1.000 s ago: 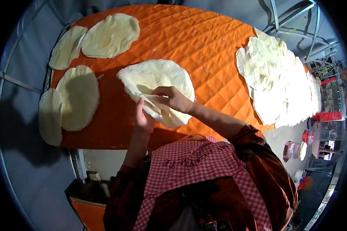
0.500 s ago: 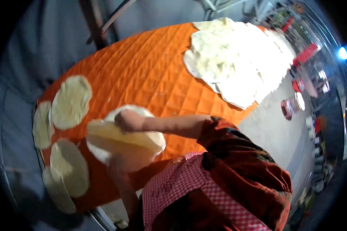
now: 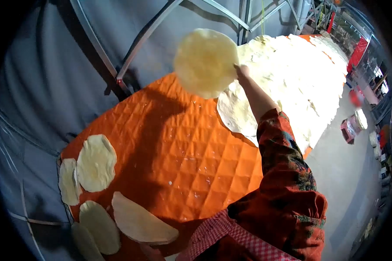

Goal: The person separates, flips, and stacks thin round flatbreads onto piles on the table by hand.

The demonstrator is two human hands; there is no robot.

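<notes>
My right hand [image 3: 243,73] is closed on the edge of a thin round flatbread [image 3: 207,63], lifted at arm's length over the far side of the orange cloth [image 3: 191,161]. The flatbread is pale yellow, blurred and hangs almost fully spread. Near the bottom edge, part of my left hand [image 3: 151,252] shows dimly beside a half-round flatbread piece [image 3: 143,219]. Its fingers are hidden, so I cannot tell whether it grips that piece. Just right of my right hand spreads a large layered pile of flatbreads [image 3: 287,78], brightly lit.
Several single flatbreads [image 3: 96,163] lie along the cloth's left edge. Grey fabric with metal bars [image 3: 150,32] stands behind the cloth. On the right, a pinkish jar-like container [image 3: 353,126] sits on the grey floor [image 3: 335,174].
My right hand has swung up and away, carrying a flatbread from the near left toward the pile. The half-round piece now lies near my left hand. The view has shifted.
</notes>
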